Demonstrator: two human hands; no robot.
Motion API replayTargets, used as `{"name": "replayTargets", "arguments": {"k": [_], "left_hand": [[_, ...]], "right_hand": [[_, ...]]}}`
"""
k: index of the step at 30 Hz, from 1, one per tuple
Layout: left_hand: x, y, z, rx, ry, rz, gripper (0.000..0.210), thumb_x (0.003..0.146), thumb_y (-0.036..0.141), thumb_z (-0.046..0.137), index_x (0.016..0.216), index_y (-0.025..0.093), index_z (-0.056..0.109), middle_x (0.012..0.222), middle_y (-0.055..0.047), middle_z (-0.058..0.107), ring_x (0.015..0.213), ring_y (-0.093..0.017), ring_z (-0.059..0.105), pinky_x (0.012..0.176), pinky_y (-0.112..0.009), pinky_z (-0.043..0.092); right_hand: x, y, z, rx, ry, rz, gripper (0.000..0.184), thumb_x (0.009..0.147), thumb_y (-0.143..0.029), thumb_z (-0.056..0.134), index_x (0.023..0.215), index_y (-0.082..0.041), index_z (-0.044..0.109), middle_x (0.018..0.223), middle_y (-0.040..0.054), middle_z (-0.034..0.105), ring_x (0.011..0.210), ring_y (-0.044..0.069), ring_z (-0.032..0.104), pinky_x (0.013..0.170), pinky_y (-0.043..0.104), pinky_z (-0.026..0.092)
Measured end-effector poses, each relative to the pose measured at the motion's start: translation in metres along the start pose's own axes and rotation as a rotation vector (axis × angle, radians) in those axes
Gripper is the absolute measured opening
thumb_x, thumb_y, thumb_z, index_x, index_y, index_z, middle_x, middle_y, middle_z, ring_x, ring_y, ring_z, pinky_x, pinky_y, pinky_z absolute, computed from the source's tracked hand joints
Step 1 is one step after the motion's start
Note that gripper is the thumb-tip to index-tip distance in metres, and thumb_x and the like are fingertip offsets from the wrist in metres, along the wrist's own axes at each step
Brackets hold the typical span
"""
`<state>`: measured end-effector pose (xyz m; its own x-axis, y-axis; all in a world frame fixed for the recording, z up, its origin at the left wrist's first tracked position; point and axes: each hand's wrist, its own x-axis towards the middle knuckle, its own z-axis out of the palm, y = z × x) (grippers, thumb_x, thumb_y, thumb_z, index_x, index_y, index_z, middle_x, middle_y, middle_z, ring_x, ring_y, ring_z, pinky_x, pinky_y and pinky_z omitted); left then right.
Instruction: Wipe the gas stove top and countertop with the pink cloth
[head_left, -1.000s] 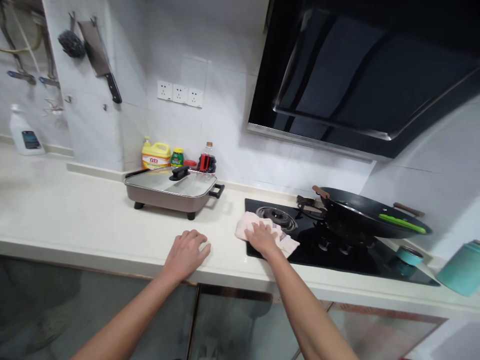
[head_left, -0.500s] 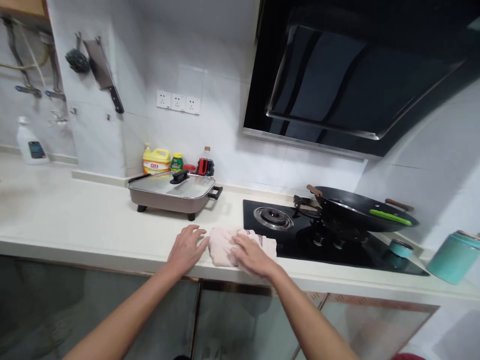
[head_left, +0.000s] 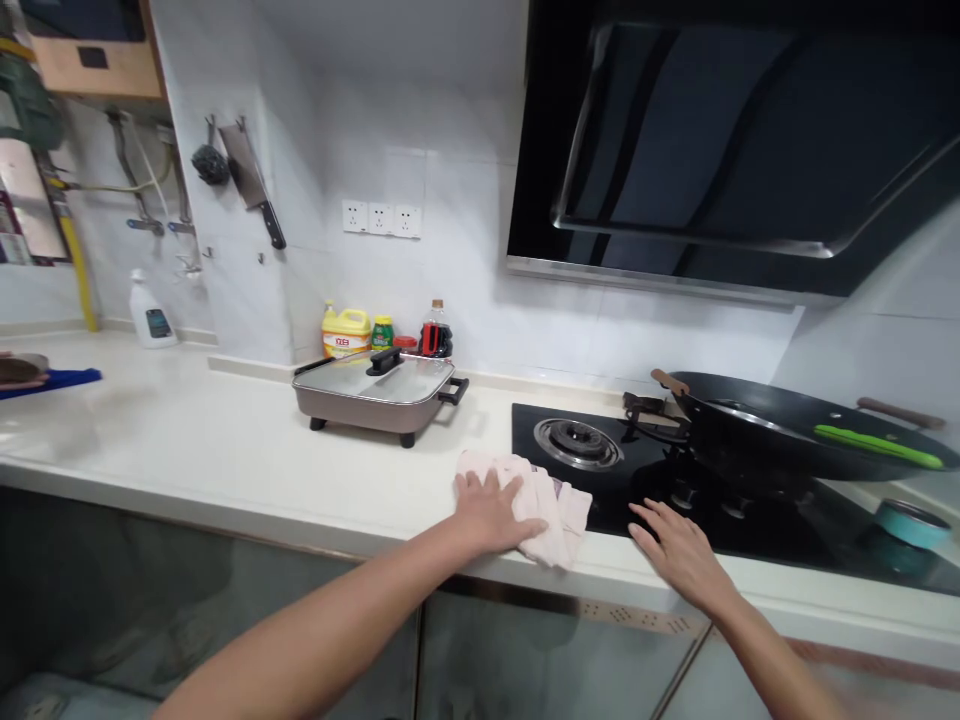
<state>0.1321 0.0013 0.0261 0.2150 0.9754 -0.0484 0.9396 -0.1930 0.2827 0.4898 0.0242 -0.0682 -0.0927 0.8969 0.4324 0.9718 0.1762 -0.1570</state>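
Beneath the left grip [head_left: 491, 508], its fingers spread flat without pinching, the rumpled pink cloth [head_left: 556, 522] lies across the front left corner of the black cooktop [head_left: 780, 535] and onto the counter [head_left: 225, 440], while the right grip [head_left: 679, 550], fingers loosely spread, is at the cooktop's front edge, apart from the cloth. Wiping looks under way rather than finished, though which parts are done cannot be told; the wok [head_left: 772, 440] beyond the right grip and the lidded pan [head_left: 375, 408] beyond the left both stand in place, so surfaces under them probably remain.
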Motion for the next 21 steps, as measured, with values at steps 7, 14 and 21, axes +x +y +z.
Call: {"name": "replayTargets", "arguments": {"k": [7,14,21], "left_hand": [[0.078,-0.018,-0.02,0.086,-0.087,0.009,0.087,0.093,0.076,0.034,0.168,0.034,0.027,0.178,-0.009,0.02,0.163,-0.046,0.006,0.125,-0.071,0.008],[0.188,-0.006,-0.018,0.122,-0.076,0.022,0.078,0.081,0.051,0.068,0.155,0.036,0.048,0.17,-0.014,0.04,0.155,-0.046,0.03,0.118,-0.071,0.026],[0.299,-0.01,-0.037,0.036,0.005,0.07,0.088,0.059,0.035,0.086,0.144,0.037,0.063,0.162,-0.018,0.049,0.146,-0.057,0.036,0.108,-0.079,0.028]], "right_hand": [[-0.004,-0.008,-0.006,0.019,-0.039,0.009,0.064,0.1,-0.064,0.037,0.145,-0.027,0.064,0.159,0.01,0.054,0.152,0.031,0.043,0.125,0.061,0.029],[-0.012,-0.009,-0.008,0.019,0.029,-0.015,0.059,0.099,-0.066,0.044,0.14,-0.032,0.067,0.155,0.0085,0.058,0.148,0.034,0.048,0.122,0.063,0.035],[-0.017,0.003,-0.001,-0.004,0.054,-0.06,0.057,0.095,-0.067,0.053,0.142,-0.039,0.064,0.155,0.0045,0.059,0.146,0.037,0.049,0.118,0.065,0.039]]}}
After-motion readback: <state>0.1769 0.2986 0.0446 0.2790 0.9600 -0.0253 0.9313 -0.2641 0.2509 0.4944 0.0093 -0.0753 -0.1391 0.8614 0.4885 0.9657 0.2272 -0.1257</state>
